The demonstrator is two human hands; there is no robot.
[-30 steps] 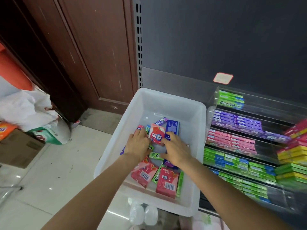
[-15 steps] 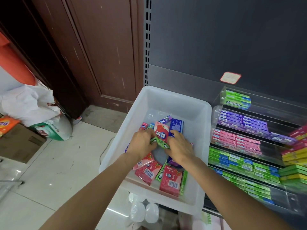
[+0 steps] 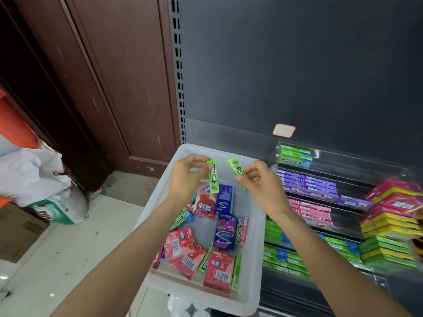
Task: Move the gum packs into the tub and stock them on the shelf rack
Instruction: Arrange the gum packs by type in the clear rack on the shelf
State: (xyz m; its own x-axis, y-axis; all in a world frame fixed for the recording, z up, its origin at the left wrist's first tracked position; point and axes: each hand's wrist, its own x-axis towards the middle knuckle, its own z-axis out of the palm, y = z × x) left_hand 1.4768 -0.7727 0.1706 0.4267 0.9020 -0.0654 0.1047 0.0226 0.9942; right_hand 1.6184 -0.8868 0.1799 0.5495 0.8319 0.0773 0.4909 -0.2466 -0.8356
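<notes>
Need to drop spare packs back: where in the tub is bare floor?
Bare floor lies at the white tub's far end, below both raised hands, and in a strip along its right wall. The middle and near-left are crowded with pink packs and a purple pack.

Shop: slotted shelf rack (image 3: 343, 225) with rows of gum packs (image 3: 306, 181), price label (image 3: 283, 129), stock tub (image 3: 256, 248) alongside.

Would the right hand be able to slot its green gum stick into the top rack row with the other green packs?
Probably yes. The right hand holds its green stick beside that top row, with nothing between them.
</notes>
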